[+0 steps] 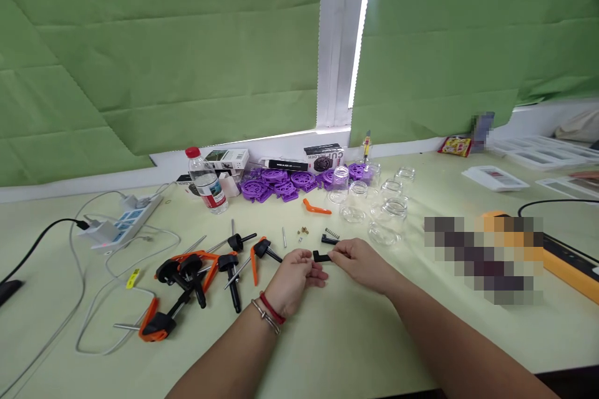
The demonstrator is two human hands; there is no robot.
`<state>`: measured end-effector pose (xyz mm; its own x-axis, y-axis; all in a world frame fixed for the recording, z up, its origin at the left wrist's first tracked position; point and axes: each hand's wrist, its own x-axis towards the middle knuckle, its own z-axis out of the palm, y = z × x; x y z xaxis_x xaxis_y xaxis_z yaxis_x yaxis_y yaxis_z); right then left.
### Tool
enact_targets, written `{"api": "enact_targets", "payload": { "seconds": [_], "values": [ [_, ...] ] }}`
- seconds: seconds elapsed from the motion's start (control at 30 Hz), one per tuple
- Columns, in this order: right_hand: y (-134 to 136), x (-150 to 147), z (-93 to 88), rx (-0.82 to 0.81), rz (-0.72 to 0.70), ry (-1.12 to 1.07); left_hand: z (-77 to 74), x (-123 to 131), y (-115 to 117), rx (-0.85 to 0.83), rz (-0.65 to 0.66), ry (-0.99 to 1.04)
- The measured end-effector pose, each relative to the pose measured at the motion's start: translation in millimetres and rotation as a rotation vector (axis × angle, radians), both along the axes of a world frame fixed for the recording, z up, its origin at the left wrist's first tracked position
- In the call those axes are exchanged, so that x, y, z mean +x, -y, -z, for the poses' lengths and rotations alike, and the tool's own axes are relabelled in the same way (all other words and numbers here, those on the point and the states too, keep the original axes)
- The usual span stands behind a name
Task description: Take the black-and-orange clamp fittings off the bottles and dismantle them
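My right hand [362,262] pinches a small black plastic part with a hooked end [322,257] between thumb and fingers. Just left of that part is my left hand [299,277], palm turned up, its fingers loosely bent and apart with nothing visible in them. Beyond my right fingertips lie another black plastic piece [329,240] and a coil spring [332,232]. A thin metal pin [284,237] and several tiny brass-coloured bits [304,230] rest farther from me. Left of my hands are several black knobbed assemblies [229,265] with metal rods and orange levers.
A loose orange lever [317,207] lies near clear glass jars [388,218]. Behind are purple plastic pieces [276,184], boxes and a water bottle [207,184]. A power strip [128,224] with trailing cables is left; a yellow-orange device [566,268] is right.
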<state>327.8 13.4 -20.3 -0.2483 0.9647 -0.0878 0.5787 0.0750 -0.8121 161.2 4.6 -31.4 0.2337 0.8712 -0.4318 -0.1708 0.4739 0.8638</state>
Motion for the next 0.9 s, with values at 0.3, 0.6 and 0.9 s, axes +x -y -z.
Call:
{"api": "enact_targets", "payload": {
  "seconds": [0.3,0.6,0.9],
  "values": [
    [6,-2,-3.4,0.176,0.019,0.128,1.5,-1,-3,-0.118,-0.064,0.262],
    [-3,9,-1.2,0.113,0.075,0.093,0.7,-4,-9,-0.131,-0.163,0.258],
    [-10,7,11.8,0.074,0.143,0.447,-1.1,-11,-13,-0.027,-0.335,0.157]
  ]
}}
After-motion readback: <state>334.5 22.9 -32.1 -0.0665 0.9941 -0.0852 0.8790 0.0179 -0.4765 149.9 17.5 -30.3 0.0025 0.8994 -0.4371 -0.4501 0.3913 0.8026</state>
